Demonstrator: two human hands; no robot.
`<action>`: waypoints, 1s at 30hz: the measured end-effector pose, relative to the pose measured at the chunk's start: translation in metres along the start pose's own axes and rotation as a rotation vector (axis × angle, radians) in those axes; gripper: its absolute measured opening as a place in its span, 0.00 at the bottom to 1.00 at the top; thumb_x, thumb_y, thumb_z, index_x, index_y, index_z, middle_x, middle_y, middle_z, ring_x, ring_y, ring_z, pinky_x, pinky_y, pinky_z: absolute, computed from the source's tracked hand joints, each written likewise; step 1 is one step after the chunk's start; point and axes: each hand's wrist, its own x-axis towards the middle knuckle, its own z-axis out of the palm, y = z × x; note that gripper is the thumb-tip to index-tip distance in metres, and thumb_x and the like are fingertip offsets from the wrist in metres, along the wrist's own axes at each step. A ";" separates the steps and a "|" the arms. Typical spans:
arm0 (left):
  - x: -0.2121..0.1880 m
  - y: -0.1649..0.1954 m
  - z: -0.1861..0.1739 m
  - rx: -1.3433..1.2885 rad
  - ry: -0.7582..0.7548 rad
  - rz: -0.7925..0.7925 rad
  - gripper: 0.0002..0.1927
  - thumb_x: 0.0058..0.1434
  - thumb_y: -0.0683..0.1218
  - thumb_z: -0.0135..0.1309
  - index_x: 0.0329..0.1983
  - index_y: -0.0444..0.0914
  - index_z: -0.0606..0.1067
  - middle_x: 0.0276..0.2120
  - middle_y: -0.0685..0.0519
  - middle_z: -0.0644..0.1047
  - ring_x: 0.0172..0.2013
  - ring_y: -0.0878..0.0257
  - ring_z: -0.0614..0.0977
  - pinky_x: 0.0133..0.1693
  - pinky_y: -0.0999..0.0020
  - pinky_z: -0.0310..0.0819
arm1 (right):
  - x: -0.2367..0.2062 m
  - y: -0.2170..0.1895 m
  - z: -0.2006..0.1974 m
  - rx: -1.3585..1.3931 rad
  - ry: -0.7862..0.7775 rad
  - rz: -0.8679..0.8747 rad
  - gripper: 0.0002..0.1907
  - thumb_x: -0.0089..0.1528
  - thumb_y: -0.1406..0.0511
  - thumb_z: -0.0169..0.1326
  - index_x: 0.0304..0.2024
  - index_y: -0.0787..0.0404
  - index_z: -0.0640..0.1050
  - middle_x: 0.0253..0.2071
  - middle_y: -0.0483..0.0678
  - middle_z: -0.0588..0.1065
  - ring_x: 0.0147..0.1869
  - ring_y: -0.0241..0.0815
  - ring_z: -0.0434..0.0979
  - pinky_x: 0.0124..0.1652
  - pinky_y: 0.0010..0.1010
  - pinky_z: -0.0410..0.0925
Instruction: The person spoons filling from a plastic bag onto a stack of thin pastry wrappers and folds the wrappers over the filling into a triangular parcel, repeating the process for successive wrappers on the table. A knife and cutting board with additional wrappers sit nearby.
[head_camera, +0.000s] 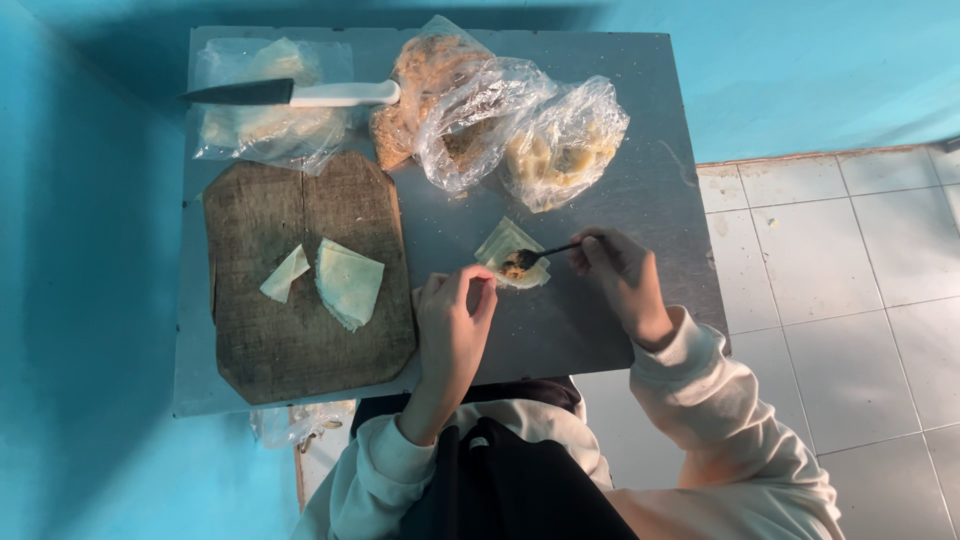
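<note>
1. Left hand (452, 320) reaches forward, palm down, fingers curled and pinched together at the tips.
2. Right hand (618, 272) sits near it, fingers closed in a pinch, wrist bent inward.
3. Both forearms wear pale sleeves.
</note>
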 end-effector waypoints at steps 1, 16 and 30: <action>0.000 0.001 -0.001 0.001 -0.001 0.005 0.09 0.60 0.42 0.63 0.42 0.42 0.77 0.32 0.56 0.81 0.34 0.56 0.78 0.46 0.59 0.66 | 0.001 0.001 0.001 0.002 -0.021 -0.011 0.09 0.72 0.70 0.47 0.49 0.71 0.77 0.38 0.48 0.77 0.42 0.33 0.77 0.44 0.25 0.72; 0.000 0.002 -0.002 0.002 -0.003 0.016 0.09 0.59 0.41 0.62 0.42 0.41 0.76 0.34 0.56 0.81 0.35 0.56 0.77 0.45 0.60 0.65 | -0.001 0.013 0.003 -0.038 -0.016 -0.088 0.07 0.71 0.72 0.49 0.49 0.71 0.77 0.40 0.49 0.78 0.43 0.35 0.78 0.46 0.26 0.73; 0.001 0.003 -0.002 0.005 -0.004 0.014 0.09 0.59 0.41 0.62 0.42 0.41 0.76 0.33 0.57 0.81 0.35 0.58 0.77 0.46 0.60 0.64 | 0.001 0.010 -0.001 -0.024 0.017 -0.104 0.08 0.72 0.72 0.48 0.49 0.72 0.77 0.40 0.49 0.78 0.43 0.36 0.78 0.46 0.27 0.73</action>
